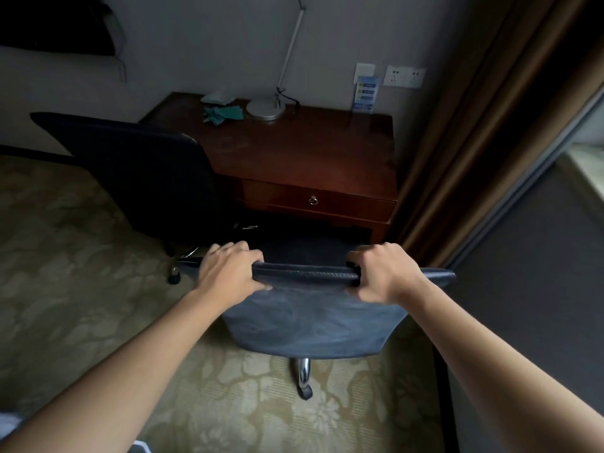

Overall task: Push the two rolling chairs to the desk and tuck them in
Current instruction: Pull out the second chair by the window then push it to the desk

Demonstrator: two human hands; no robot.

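Trouble is most likely at the right side: with your left hand (228,273) and right hand (382,274) both closed, fingers (243,251) curled over the top edge of the blue-grey padded rolling chair (310,318), a crooked push could swing it into the brown curtain (464,142) or knock its seat on the drawer front of the dark reddish wooden desk (294,152) — it stands just short of the kneehole. The black rolling chair (143,171) sits angled at the desk's left corner, near enough for the bases to tangle, and the patterned olive carpet (81,273) may drag the casters in this dim, narrow corner — a silver lamp (266,109) stands on the desk.
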